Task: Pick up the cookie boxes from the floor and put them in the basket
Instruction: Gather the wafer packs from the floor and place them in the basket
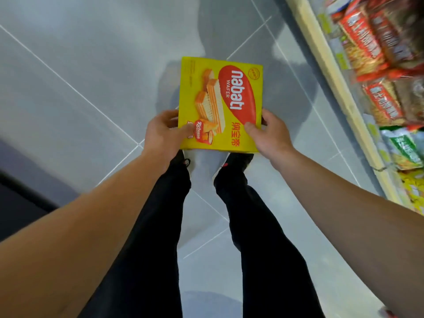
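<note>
Holding the cookie box (220,104) flat and face-up, we have our left hand (164,131) on its near left corner at about eight o'clock and our right hand (267,134) on its near right corner at about four o'clock. Each thumb lies on the printed face, while the fingers curl under the edge, clamped on the cardboard. We judge that this two-sided hold keeps the wide, thin box level and steady for carrying. The box hangs in the air above the grey tiled floor (80,53), just beyond our shoes. It is bright yellow, with a red oval bearing white lettering and a picture of layered wafers. A stocked shelf (332,76) runs along from one to four o'clock. No basket shows, so we cannot tell where it stands.
</note>
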`<state>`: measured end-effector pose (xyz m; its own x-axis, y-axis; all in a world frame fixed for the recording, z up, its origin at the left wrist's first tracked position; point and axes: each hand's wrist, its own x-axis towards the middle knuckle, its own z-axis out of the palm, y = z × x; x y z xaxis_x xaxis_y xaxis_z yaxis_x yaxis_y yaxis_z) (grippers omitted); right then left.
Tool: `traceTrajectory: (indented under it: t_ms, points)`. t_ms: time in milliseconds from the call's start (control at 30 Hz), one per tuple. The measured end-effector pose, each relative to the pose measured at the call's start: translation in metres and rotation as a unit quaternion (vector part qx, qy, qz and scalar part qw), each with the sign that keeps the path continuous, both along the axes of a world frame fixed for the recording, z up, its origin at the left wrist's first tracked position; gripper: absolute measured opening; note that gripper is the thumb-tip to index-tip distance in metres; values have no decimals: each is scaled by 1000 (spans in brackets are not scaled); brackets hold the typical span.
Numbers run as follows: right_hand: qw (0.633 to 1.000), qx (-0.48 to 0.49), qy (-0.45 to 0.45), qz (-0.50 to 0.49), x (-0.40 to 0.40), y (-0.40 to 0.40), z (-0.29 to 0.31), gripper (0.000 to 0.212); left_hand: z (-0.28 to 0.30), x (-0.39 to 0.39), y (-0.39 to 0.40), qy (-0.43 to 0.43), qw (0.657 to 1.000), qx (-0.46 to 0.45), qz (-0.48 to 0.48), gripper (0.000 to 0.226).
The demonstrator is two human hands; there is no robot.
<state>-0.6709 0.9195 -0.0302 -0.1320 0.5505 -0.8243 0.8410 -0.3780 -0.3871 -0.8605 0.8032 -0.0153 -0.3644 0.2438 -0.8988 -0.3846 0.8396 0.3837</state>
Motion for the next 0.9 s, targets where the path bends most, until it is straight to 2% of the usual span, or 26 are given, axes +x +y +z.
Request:
traceTrajectory:
  t_ms: [167,300,433,533,700,800,900]
  points:
    - [999,17,28,-8,11,4,149,40,144,-5,8,-109,992,21,-52,24]
    - [997,53,44,-18,29,-5,260,37,249,-10,8,-167,975,56,-138,27]
    - [989,88,67,-103,47,-26,355,38,330,-10,14,-184,949,96,-239,25]
    - [976,137,52,-158,65,-48,406,42,377,0,23,-204,926,131,-289,31]
    - [929,224,36,-292,123,-110,485,45,444,51,29,-233,874,170,-390,33]
    - [870,272,-32,-410,163,-155,519,49,473,102,25,-244,849,177,-435,33]
    - [804,281,-83,-517,199,-213,544,66,499,163,3,-274,833,172,-449,32]
